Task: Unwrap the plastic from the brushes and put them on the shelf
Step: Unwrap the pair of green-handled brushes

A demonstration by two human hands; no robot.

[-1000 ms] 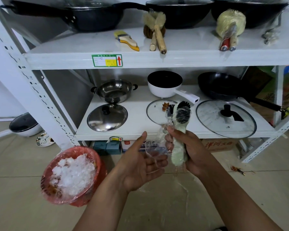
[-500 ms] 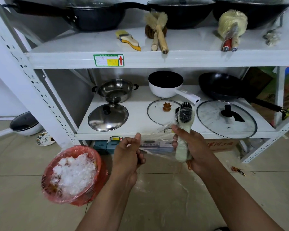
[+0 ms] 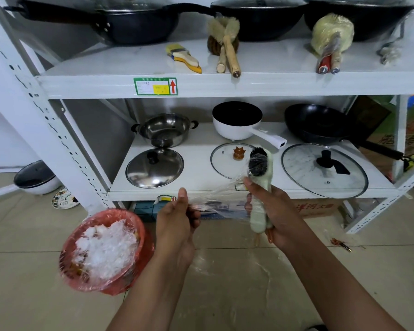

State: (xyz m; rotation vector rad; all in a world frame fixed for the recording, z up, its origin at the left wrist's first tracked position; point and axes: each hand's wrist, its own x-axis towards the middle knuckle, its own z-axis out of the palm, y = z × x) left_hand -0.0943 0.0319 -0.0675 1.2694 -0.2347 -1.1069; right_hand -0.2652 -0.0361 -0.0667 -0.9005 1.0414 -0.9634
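Note:
My right hand [image 3: 274,212] grips the handle of a pale green brush [image 3: 261,185] with black bristles, held upright in front of the lower shelf. Clear plastic wrap [image 3: 221,199] stretches taut from the brush leftward to my left hand [image 3: 177,217], which pinches its end. On the upper shelf [image 3: 129,69] lie a yellow-handled flat brush [image 3: 184,58], two wooden-handled brushes [image 3: 226,47] and a plastic-wrapped bundle of yellow brushes [image 3: 330,38].
A red bin [image 3: 103,249] lined with a bag and full of crumpled plastic stands on the floor at lower left. Pots, pans and glass lids [image 3: 324,169] fill the lower shelf [image 3: 201,185]. Woks line the back of the upper shelf. Boxes sit under the rack.
My left hand closed on the wrap and pulled it leftward, stretching it off the brush. The right hand shifted the brush slightly right and up.

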